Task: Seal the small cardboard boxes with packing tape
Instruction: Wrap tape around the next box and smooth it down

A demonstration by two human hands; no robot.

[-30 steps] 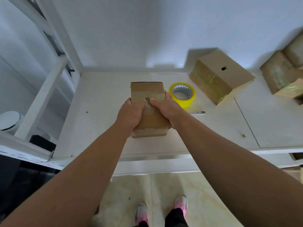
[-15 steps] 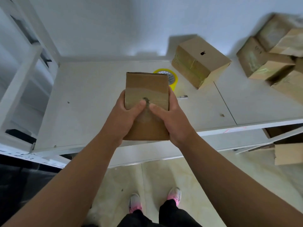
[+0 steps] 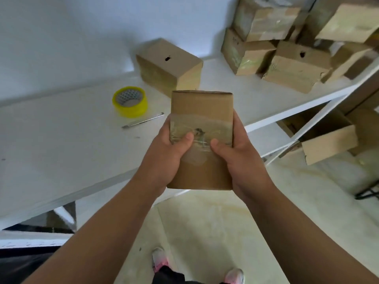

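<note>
I hold a small brown cardboard box (image 3: 202, 111) in the air in front of the table edge, a band of clear tape across its top face. My left hand (image 3: 170, 146) grips its left side with the thumb on the taped face. My right hand (image 3: 235, 152) grips the right side, thumb also on top. A yellow roll of packing tape (image 3: 130, 101) lies on the white table (image 3: 61, 144) to the left of the box. A thin metal cutter (image 3: 143, 120) lies just in front of the roll.
Another cardboard box (image 3: 170, 64) stands on the table behind the held one. A pile of several taped boxes (image 3: 287, 48) fills the shelf at the upper right. An open carton (image 3: 330, 140) sits lower right under the shelf. My feet stand on the pale tiled floor (image 3: 215, 222).
Both hands have lifted the box off the table and carried it toward me and rightward. The view has swung right, bringing the pile of boxes into sight.
</note>
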